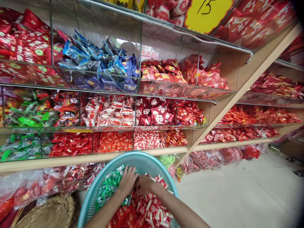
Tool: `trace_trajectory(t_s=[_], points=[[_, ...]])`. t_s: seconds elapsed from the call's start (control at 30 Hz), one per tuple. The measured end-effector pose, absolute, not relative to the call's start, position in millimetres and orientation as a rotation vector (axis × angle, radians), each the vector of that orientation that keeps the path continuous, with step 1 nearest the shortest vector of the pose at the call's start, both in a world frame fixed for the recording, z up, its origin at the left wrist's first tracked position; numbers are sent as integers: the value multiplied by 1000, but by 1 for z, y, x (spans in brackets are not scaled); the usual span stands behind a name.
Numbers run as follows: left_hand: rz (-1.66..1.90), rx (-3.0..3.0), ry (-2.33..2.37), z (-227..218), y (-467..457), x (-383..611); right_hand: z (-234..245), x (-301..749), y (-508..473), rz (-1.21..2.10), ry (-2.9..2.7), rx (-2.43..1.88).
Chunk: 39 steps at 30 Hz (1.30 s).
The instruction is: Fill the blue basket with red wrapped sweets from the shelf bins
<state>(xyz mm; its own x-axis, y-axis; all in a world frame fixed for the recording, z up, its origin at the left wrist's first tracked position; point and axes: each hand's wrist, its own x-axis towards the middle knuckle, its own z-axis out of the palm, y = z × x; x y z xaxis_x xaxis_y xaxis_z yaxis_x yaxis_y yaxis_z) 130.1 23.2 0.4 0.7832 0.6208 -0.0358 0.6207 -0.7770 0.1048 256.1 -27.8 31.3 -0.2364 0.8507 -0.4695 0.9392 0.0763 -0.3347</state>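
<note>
A teal plastic basket (83,202) holds wrapped candies in separate heaps. Green-wrapped candies (106,186) fill its left side, red-and-white ones (154,207) its right side, and plain red packets (122,218) lie at the front. My left hand (128,180) rests palm down at the right edge of the green heap, with its fingers stretched out. Right beside it, my right hand (143,185) is closed, its fingers curled under near the border between the green and red-and-white candies. Whatever those fingers grip is hidden.
Glass-fronted shelves (114,128) full of sorted candies rise just behind the basket. A wooden shelf post (213,122) slants at the right. Bagged candies (47,183) lie under the bottom shelf, near a woven basket (47,212). Pale floor tiles (228,196) extend right.
</note>
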Motion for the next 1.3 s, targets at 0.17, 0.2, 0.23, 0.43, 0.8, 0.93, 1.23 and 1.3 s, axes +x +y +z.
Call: trace_trajectory(t_s=[0.17, 0.2, 0.23, 0.43, 0.8, 0.93, 1.23, 1.3], points=[[0, 2894, 1042, -3, 22, 126, 31, 257, -31, -856, 2198, 1853], [-4, 2906, 1054, -4, 22, 125, 33, 256, -31, -854, 2194, 1854], [-6, 2923, 1064, -5, 22, 124, 34, 256, -31, -851, 2190, 1853], [48, 2988, 1025, -12, 24, 118, 39, 248, -34, -755, 2211, 1864], [59, 2878, 1050, -11, 29, 113, 93, 319, -23, -788, 2694, 2118], [120, 2869, 1092, -10, 28, 114, 122, 406, -7, -281, 2246, 2838], [71, 2854, 1127, -23, 30, 115, 103, 496, 42, 72, 1522, 3037], [49, 2839, 1126, -24, 30, 115, 98, 496, 49, 48, 1492, 3009]])
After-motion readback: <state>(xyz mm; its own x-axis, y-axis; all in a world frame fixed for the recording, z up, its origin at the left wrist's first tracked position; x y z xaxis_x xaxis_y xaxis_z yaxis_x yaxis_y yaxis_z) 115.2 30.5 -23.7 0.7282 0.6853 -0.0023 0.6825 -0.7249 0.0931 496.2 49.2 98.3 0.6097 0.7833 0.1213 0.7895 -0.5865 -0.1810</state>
